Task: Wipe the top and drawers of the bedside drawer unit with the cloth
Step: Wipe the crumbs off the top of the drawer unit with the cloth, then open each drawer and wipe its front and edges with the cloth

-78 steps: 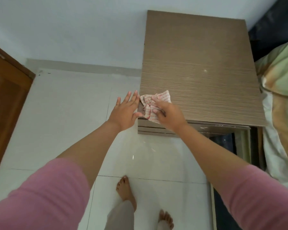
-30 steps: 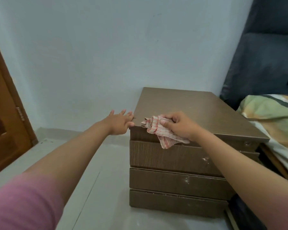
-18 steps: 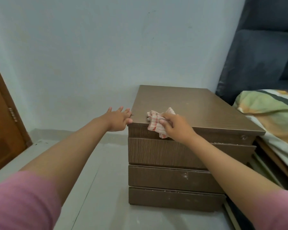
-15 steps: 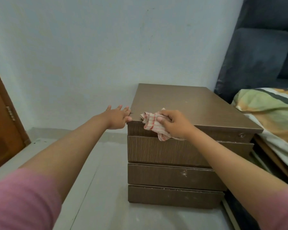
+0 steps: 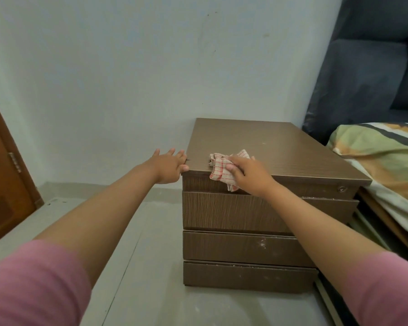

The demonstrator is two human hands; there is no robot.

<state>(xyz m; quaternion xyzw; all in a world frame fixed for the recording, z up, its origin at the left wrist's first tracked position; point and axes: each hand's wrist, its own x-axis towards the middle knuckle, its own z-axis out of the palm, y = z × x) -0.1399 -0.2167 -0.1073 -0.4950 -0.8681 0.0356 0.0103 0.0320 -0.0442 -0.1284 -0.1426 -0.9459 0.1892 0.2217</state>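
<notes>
A brown wood-grain bedside drawer unit [image 5: 269,208] stands on the pale floor [image 5: 151,267] with its back against the light wall [image 5: 127,67]. Three drawer fronts are stacked below its top panel, all closed, the lower two flecked with small white marks.

The right hand [image 5: 250,174] lies palm-down at the front edge of the top, near the front left corner, pressing a crumpled cloth [image 5: 222,169] (white with thin red checks) against the wood. The fingers are curled over the cloth, so this grip is pinching and bunching the fabric under the palm. Part of the cloth rests on the top surface; another part hangs over the front edge and covers a little of the narrow panel just above the top drawer.

The left hand [image 5: 169,167] rests at the left edge of the top, at the same front left corner, fingers spread and extended, the thumb touching the corner; its grip holds nothing.

Both forearms are bare, with pink sleeves [image 5: 33,285] near the bottom of the view. To the right of the unit lies a bed with a green and orange patterned pillow [image 5: 382,151] below a dark padded headboard [image 5: 375,67]. A wooden door [image 5: 3,184] is at the left.
</notes>
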